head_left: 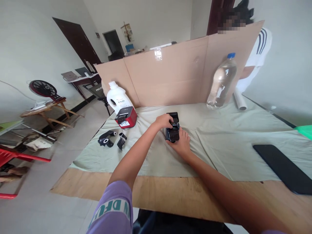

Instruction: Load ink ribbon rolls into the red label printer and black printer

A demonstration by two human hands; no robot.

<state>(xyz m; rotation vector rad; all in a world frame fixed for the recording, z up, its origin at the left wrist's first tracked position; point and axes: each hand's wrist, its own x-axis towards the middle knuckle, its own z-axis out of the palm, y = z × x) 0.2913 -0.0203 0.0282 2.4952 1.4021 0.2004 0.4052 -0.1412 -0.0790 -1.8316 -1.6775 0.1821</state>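
Observation:
A small black device (pixel 174 135) with a raised lid stands on the cloth in front of me. My left hand (pixel 165 121) reaches into it from the left, its fingers closed on a dark roll (pixel 174 124) inside. Against the device's right and near sides lies my right hand (pixel 182 143), thumb along the front, steadying it. To the left are a black ribbon on white-ended cores (pixel 106 139) and a smaller black ribbon roll (pixel 122 140). Behind them sits a red and black box-shaped machine (pixel 126 117) with a dark strip at its front.
A white jug (pixel 118 97) and a clear bottle with a blue cap (pixel 222 84) stand before a cardboard screen (pixel 168 79). A black phone (pixel 282 167) lies at the right, a white tube (pixel 240 99) at the back right. Behind the screen is another person (pixel 259 48).

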